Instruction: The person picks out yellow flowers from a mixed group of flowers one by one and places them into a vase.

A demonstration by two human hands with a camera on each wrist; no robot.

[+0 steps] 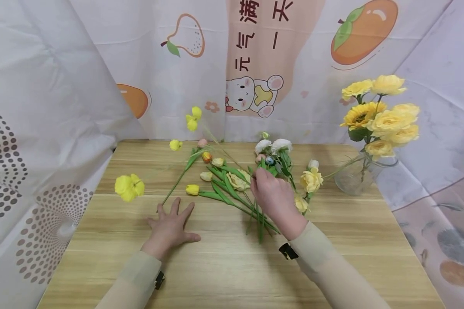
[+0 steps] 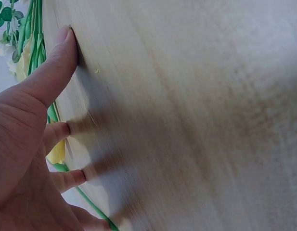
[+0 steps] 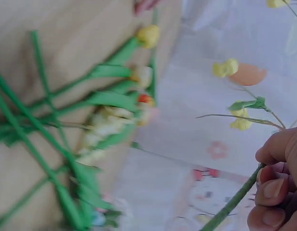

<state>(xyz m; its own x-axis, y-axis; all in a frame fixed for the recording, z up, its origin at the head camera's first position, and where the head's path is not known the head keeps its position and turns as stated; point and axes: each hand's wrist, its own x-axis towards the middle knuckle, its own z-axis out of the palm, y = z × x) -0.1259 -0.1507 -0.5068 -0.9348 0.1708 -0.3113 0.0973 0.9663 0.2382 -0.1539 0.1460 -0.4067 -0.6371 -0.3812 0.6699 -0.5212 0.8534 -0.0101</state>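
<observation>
My right hand [image 1: 273, 195] pinches the green stem [image 3: 231, 202] of a branching artificial flower between thumb and curled fingers. Thin twigs fan out leftward from it to yellow blossoms [image 1: 129, 187], raised over the table's left and back. With fingers spread wide, my left hand [image 1: 170, 226] rests on the tabletop, its fingertips by the lower end of a pink tulip's stem [image 1: 178, 182]. Between the hands lie several tulips, among them a yellow tulip [image 1: 192, 189] and an orange tulip [image 1: 206, 157], their stems crossing below my right hand.
A glass vase [image 1: 349, 182] holding yellow roses and a sunflower [image 1: 360, 116] stands at the back right. White flowers [image 1: 281, 146] and small yellow roses [image 1: 311, 180] lie beyond and right of my right hand. A printed curtain [image 1: 139, 51] hangs behind the wooden table [image 1: 224, 266].
</observation>
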